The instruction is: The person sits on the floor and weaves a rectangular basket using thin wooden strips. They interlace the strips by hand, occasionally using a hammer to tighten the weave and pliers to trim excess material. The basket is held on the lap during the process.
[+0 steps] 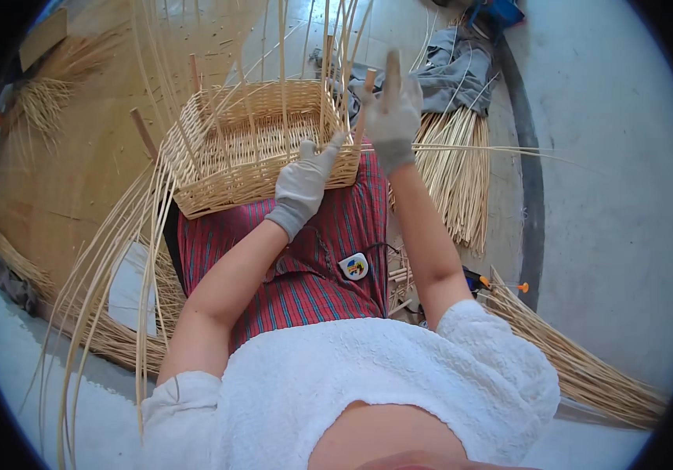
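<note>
A half-woven wicker basket (pixel 234 184) rests tilted on my lap, with long pale canes standing up from its walls and wooden pegs at its corners. My left hand (pixel 303 184), in a grey-white glove, grips the near wall towards its right end, its thumb and forefinger at the rim. Just beyond the right corner, beside a wooden peg (pixel 366 106), my right hand (pixel 393 121) is raised and slightly blurred. It is gloved too, with fingers stretched out and apart. A long weaving cane (pixel 493 148) runs out from this corner to the right, passing by the right wrist.
Bundles of canes lie right of my lap (pixel 458 180), at lower right (pixel 571 348) and at lower left (pixel 105 337). A grey cloth (pixel 458 74) covers one bundle's far end. Loose canes (pixel 90 313) trail from the basket's left. An orange-tipped tool (pixel 523 287) lies at right.
</note>
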Tool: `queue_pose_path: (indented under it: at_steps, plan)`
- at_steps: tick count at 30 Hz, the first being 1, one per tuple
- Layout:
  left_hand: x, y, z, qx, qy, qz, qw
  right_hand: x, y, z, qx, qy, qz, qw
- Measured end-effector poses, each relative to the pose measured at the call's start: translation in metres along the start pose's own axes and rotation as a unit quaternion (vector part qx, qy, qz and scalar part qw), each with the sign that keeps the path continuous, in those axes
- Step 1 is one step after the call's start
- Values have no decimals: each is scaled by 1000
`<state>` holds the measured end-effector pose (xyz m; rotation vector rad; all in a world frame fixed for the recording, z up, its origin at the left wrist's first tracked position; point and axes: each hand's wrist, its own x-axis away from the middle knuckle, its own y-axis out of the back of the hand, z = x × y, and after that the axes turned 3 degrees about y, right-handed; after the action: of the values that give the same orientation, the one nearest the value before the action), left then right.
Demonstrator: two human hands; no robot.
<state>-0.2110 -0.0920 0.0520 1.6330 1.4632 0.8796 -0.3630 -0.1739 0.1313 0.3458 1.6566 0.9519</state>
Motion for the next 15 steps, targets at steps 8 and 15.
queue_pose_path:
  at_steps: [8,15]
  plan:
    - [68,11,49,147,-132,-165,966,58,-34,-33,-415,-263,6,871]
    - [135,144,169,313,-134,-378,861,-36,-17,-39,-340,-167,-51,924]
